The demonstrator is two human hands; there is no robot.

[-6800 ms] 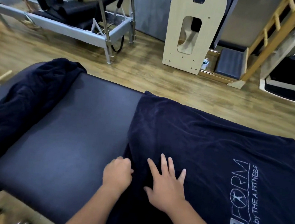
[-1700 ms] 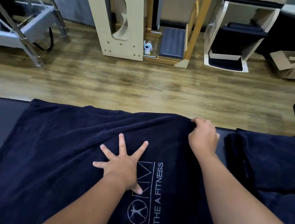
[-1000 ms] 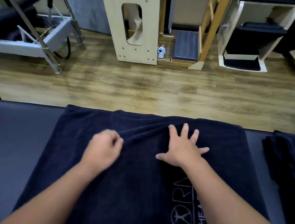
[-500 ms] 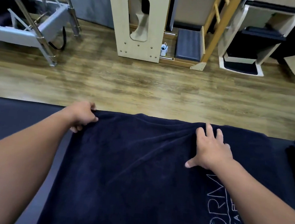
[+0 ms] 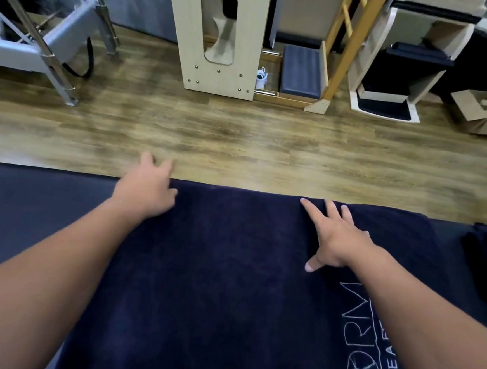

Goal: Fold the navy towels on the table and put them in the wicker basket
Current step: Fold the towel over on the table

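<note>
Head view, only one. Towel (image 5: 228, 285) lies flat on the dark bench (image 5: 30, 211), filling the lower centre and lower right of the frame; its far edge runs along the bench's far edge, mid-frame. White logo lettering (image 5: 368, 354) shows at lower right, partly under my right forearm.

My left hand (image 5: 146, 188) is at the towel's far left corner, centre-left of frame. Its fingers (image 5: 162, 163) reach past the bench edge over the floor, loosely spread; I can't tell if they pinch the corner or just rest on it.

My right hand (image 5: 337, 238) lies palm down on the towel near its far edge, right of centre. Fingers (image 5: 327, 208) straight and spread, tips touching the fabric just short of the edge, thumb out toward the lower left. Gripping nothing.

A second dark towel (image 5: 486, 261) sits on the bench at the right edge of the frame, apart from the flat one; a strip of bare bench lies between them.

Wood floor (image 5: 240, 131) crosses the middle. Upper frame: a metal frame (image 5: 43, 46) at upper left, a pale wooden panel (image 5: 219, 36) with a cutout at top centre, a ladder (image 5: 346, 41) beside it, a cardboard box (image 5: 481, 112) at right.

No basket in frame.
</note>
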